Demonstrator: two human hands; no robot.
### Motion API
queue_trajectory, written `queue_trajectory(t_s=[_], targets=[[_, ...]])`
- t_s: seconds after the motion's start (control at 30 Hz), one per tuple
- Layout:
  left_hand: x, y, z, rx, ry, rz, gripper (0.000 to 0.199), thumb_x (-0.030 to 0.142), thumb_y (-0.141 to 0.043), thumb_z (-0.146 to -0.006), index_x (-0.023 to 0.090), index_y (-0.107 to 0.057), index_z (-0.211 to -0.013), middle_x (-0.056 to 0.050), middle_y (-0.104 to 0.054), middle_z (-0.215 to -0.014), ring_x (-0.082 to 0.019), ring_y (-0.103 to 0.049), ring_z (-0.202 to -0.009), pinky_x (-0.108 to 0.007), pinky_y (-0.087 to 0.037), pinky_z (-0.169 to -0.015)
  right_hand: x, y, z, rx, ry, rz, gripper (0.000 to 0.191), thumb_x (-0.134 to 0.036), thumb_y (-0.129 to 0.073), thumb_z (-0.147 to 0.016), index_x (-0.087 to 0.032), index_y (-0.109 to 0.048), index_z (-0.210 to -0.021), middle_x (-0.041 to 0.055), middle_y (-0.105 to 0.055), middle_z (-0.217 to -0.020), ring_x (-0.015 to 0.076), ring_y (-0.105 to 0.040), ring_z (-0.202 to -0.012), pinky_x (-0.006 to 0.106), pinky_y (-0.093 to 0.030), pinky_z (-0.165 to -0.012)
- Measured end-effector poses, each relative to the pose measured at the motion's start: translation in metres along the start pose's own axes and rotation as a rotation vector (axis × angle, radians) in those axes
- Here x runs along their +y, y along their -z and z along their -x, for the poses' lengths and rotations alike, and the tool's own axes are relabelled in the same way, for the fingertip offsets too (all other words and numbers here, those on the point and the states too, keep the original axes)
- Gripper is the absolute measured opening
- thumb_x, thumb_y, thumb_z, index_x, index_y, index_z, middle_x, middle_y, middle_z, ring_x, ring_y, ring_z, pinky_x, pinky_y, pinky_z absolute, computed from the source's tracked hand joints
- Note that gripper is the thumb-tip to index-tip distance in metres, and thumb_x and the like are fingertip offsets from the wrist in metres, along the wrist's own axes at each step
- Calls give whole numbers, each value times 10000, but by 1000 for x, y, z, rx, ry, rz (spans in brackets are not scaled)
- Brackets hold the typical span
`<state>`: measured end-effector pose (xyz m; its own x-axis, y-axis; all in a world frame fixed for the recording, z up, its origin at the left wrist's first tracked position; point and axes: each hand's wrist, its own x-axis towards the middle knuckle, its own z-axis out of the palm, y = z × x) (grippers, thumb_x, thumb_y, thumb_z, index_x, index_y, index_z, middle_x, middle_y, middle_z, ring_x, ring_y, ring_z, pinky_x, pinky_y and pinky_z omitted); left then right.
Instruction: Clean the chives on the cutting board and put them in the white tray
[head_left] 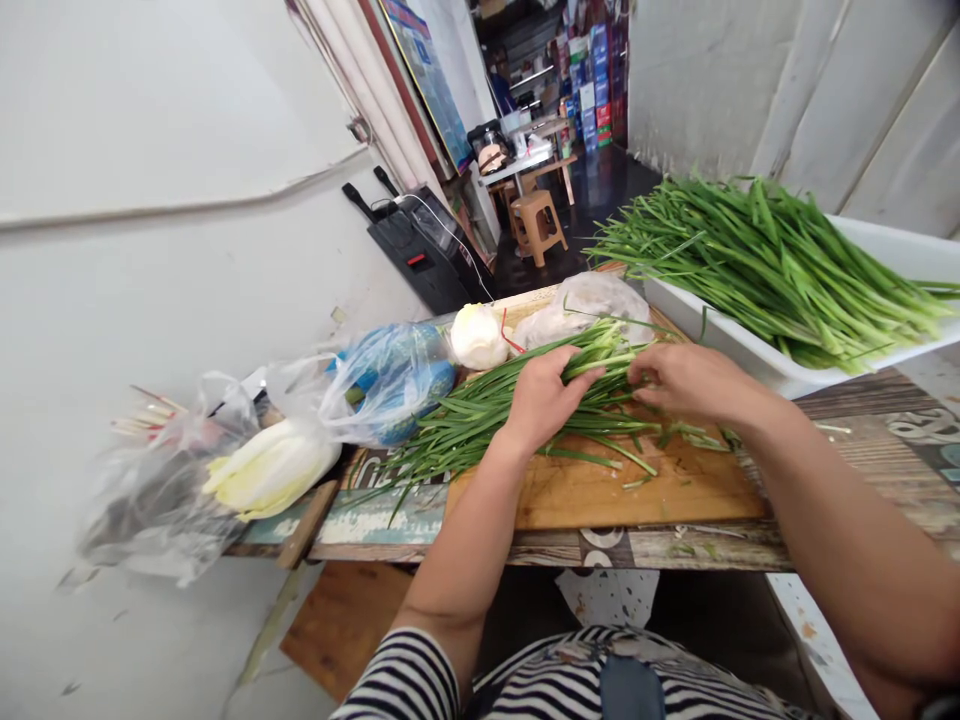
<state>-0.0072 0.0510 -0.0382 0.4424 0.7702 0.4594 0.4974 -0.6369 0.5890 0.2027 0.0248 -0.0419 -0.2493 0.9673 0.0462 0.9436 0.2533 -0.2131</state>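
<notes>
A bunch of garlic chives (480, 400) lies across a wooden cutting board (555, 500), leaves trailing left past its edge. My left hand (551, 390) is closed around the upper part of the bunch, thumb pointing toward the pale stem ends. At those ends, my right hand (686, 382) has its fingers curled in a pinch; what is between the fingertips is hidden. Short green scraps (637, 484) are scattered on the board below the hands. Behind them lies a clear plastic bag (592, 305).
A white tub (787, 380) heaped with more chives (772, 270) stands at the right. Left of the board are a round white vegetable (478, 336), a bag with blue packages (390, 380) and a napa cabbage (274, 468). A stool (538, 225) stands farther back.
</notes>
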Motion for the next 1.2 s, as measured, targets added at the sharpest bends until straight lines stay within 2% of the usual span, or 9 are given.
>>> queue_trajectory(t_s=[0.13,0.27,0.43,0.63,0.7,0.77,0.83,0.93,1.2], targets=[[-2,-2,1,-22,6,-20,167,276,-709,-845,161,-691,-965,-40,-728,-908,-179,-657,-840,-279,-482,-790,-5,-2,-1,-58,80,46,169,-247,-552,-805,-209,-717,-812,78,-685,-823,206,-609,-765,285,-346,-617],[-2,-2,1,-24,-68,-6,92,211,-636,-887,149,-698,-915,-56,-726,-916,-182,-657,-870,-281,-481,-822,-8,8,3,175,260,-242,170,-289,-520,-854,-193,-651,-808,66,-661,-834,186,-576,-771,284,-392,-690],[2,0,3,-197,-81,18,127,246,-597,-915,160,-691,-917,-24,-718,-861,-155,-632,-779,-251,-448,-731,-12,8,3,277,165,-482,254,-407,-558,-849,-184,-674,-807,36,-651,-718,153,-524,-637,276,-360,-622],[0,4,1,-150,-44,-46,202,271,-615,-897,160,-624,-729,-2,-651,-709,-134,-569,-672,-243,-403,-653,9,21,9,295,-45,-664,356,-513,-618,-782,-179,-737,-750,41,-700,-693,154,-570,-618,280,-407,-602],[-1,5,0,-106,-9,-23,203,267,-615,-889,163,-610,-714,5,-637,-683,-132,-567,-660,-244,-411,-658,12,25,13,110,-81,-594,395,-537,-606,-790,-183,-720,-659,34,-661,-599,142,-539,-548,279,-383,-553],[-1,5,0,-73,23,17,190,263,-600,-892,165,-612,-729,5,-636,-677,-133,-580,-661,-246,-425,-670,7,23,15,-256,24,-456,377,-499,-623,-783,-194,-679,-570,13,-601,-517,126,-490,-485,273,-337,-503],[-2,4,0,-70,36,45,164,265,-589,-895,166,-622,-769,-3,-652,-699,-141,-601,-679,-252,-439,-683,-3,18,14,-438,125,-261,268,-369,-676,-735,-203,-635,-528,-11,-549,-484,111,-438,-459,268,-283,-478],[-3,2,1,-82,29,27,120,275,-594,-896,167,-631,-858,-25,-687,-779,-164,-632,-743,-275,-467,-735,-12,15,12,-311,172,-144,145,-217,-660,-685,-206,-617,-547,-25,-541,-514,107,-417,-481,266,-268,-501],[2,4,3,-280,-37,62,118,253,-559,-914,176,-580,-1001,-20,-688,-819,-173,-641,-759,-297,-483,-756,0,23,9,84,154,-617,288,-430,-562,-775,-178,-701,-756,27,-650,-672,164,-531,-632,297,-400,-617]])
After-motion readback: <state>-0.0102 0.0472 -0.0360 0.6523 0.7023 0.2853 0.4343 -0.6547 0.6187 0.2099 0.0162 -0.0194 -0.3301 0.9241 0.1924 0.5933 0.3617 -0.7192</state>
